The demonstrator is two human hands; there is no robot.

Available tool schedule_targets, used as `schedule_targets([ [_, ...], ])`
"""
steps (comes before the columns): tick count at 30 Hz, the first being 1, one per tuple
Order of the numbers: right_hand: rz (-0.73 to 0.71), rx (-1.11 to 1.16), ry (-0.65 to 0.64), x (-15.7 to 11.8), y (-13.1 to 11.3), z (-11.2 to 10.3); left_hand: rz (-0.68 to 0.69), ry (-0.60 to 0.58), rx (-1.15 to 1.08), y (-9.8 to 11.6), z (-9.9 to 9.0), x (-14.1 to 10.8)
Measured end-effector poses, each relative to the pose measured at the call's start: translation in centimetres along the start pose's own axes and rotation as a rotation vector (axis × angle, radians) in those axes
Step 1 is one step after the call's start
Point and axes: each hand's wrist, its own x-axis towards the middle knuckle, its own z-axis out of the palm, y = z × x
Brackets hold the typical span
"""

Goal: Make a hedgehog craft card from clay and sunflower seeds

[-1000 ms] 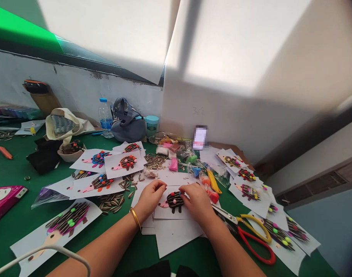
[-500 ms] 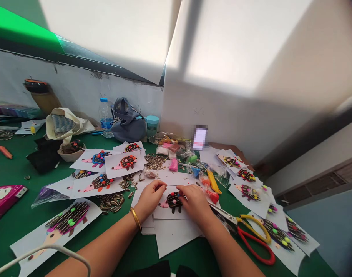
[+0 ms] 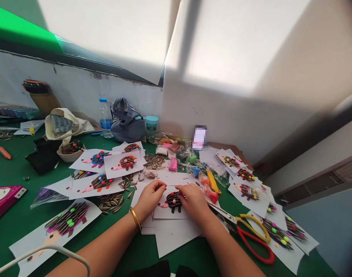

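A hedgehog picture (image 3: 173,200) with a pink face, dark seed spines and small coloured clay balls lies on white paper between my hands. My left hand (image 3: 149,195) is at the card's upper left, its thumb and fingertips pinched together. Whatever that pinch may hold is too small to make out. My right hand (image 3: 193,199) is curled over the picture's right side, fingertips close to the spines and the thumb over the body. The hand covers that edge of the hedgehog, so I cannot make out anything between its fingers. Blank white sheets (image 3: 177,236) lie underneath.
Scissors with red and yellow handles (image 3: 255,240) lie right of my right forearm. Finished-looking hedgehog cards (image 3: 124,163) spread on both sides. Sunflower seeds (image 3: 112,202) are heaped at left, clay packets (image 3: 212,182) behind. A white cable (image 3: 59,248) crosses the lower left.
My right thumb has shifted slightly over the hedgehog, covering a blue ball that showed beside it before. My left hand keeps its pinch in nearly the same place.
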Motion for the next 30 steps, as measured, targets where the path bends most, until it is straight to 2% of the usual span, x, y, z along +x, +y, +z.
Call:
schedule_targets([
  [11, 0.027, 0.014, 0.014, -0.2, 0.3, -1.2, -0.008, 0.005, 0.003, 0.1, -0.1, 0.0],
  [20, -0.041, -0.020, 0.002, 0.2, 0.1, 0.2, 0.014, 0.022, 0.010, 0.0, 0.0, 0.0],
  [24, -0.035, 0.010, -0.002, 0.2, -0.1, 0.0, 0.024, 0.017, 0.015, -0.1, 0.0, 0.1],
  [27, -0.005, 0.085, 0.070, -0.1, 0.4, -0.7, 0.021, 0.012, 0.035, 0.0, 0.1, 0.1],
  [30, 0.051, 0.141, 0.212, -0.5, 1.5, -1.6, 0.032, 0.013, 0.057, -0.1, 0.1, 0.1],
])
